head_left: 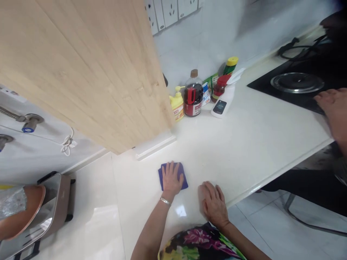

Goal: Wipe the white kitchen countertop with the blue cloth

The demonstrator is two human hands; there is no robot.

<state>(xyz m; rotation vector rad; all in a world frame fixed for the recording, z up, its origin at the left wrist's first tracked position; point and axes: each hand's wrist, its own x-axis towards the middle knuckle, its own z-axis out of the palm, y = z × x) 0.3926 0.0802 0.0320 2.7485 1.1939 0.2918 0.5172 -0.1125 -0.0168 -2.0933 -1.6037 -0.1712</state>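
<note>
My left hand (171, 179) lies flat with its fingers spread on top of a folded purple cloth (183, 177), pressing it against the white countertop (214, 148). A silvery bracelet circles that wrist. To the right, near the counter's front edge, my right hand (215, 204) rests palm down on the surface. Its fingers are slightly bent, and no object shows in it.
Along the wall stand a yellow pump bottle (177, 104), a dark sauce bottle (193, 95), a red-lidded jar (220, 88) and a white spray bottle (224, 102). A wooden cabinet (89, 68) overhangs the left. Another person's hand (334, 112) is beside the black cooktop (267, 77).
</note>
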